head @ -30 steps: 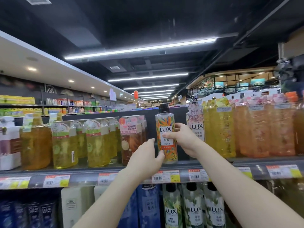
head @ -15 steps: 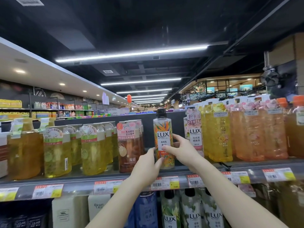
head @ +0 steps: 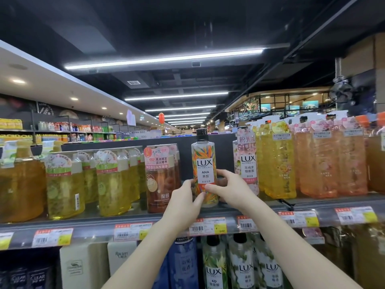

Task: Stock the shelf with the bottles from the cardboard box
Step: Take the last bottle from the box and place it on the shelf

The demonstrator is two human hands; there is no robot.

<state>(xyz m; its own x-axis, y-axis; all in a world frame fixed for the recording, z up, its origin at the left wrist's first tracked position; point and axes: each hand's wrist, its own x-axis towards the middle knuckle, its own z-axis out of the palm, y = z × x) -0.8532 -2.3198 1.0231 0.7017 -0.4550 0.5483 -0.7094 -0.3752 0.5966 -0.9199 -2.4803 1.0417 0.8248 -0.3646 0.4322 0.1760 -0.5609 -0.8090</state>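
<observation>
Orange-floral LUX bottle (head: 204, 167) upright on shelf (head: 100, 224); left hand (head: 183, 202), right hand (head: 227, 187) both gripping its lower body.

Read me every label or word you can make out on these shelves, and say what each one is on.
"LUX BOTANICALS AHA 果酸": orange-flowered bottle.
"LUX BOTANICALS 高纯度 烟酰胺": pink bottle beside it.
"MOQUAN": brown bottle.
"LUX": green-flowered bottles below.
"CLEAR": dark bottles, bottom left.
Price tags: too small to read.
</observation>
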